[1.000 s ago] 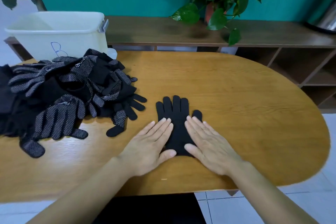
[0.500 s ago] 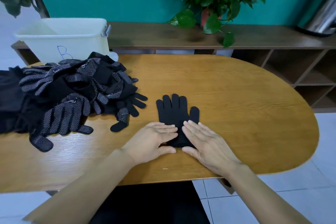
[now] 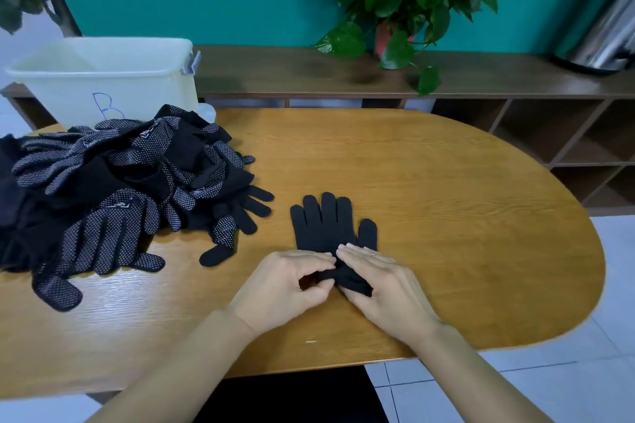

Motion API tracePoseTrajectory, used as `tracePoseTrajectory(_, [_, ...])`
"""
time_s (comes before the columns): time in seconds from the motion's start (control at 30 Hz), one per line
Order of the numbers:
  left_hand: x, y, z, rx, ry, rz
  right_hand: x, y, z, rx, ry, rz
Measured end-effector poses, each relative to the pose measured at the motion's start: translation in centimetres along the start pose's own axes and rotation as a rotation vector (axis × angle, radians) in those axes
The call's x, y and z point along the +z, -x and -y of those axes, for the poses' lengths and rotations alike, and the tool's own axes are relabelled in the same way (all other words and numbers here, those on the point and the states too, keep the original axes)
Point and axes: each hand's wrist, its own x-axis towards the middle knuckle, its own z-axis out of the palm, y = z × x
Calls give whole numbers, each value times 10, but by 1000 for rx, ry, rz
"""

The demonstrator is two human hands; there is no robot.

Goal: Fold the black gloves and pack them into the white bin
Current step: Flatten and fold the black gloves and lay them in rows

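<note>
Both hands, left hand [image 3: 287, 285] and right hand [image 3: 381, 285], pinch the cuff of a flat black glove [image 3: 328, 227] on a wooden surface [image 3: 446, 216], beside a glove pile [image 3: 113, 189] and white bin [image 3: 103, 79].

Handwritten blue letter "B" on the front wall of the white bin [image 3: 103, 82]. Small pale logos on several gloves in the pile [image 3: 113, 182], too small to read.

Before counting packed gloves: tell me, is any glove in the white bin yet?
Cannot tell: the white bin shows only its outer wall and rim, and its floor is hidden.
</note>
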Motion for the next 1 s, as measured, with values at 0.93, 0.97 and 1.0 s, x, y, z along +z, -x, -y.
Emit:
tracePoseTrajectory(0.93, [10, -28, 12, -524, -127, -324, 21, -45, -4, 437, 76, -404])
tracePoseTrajectory(0.97, [11, -29, 13, -540, -141, -323, 24, -46, -6, 407, 126, -416])
tracePoseTrajectory(1.0, [11, -30, 14, -550, -156, -321, 26, -47, -7, 383, 162, -424])
